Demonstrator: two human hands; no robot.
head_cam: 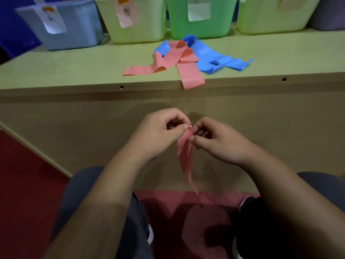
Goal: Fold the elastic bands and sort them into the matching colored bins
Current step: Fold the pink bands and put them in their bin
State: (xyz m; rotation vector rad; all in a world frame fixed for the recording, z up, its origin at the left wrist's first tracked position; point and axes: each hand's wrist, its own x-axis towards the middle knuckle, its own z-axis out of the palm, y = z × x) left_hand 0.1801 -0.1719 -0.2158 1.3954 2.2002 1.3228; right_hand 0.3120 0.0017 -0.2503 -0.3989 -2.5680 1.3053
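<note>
The left hand (160, 131) and the right hand (216, 141) meet well in front of the green bin (220, 25), out past the front of the desk (74, 68); each grip is closed in a pinch, thumb against forefinger, on the top end of one pink band (183, 152); the band hangs from the two pinches in a narrowing strip toward the red floor (28, 165); it seems to be doubled lengthwise, though the blur leaves that unsure.

Just in front of the green bin a loose heap lies on the desk; pink bands (173, 57) cross over blue bands (211, 55); the blue ones spread out to the right, and one pink end droops over the desk's front edge.

Left of the green bin stands a pale yellow-green bin (149, 25), close beside it; further left is a light blue bin (78, 30); right of the green bin is a second yellow-green bin (270, 19). The green bin carries a paper label (198, 12) on its front wall, as do the others; the writing is too blurred to read.
</note>
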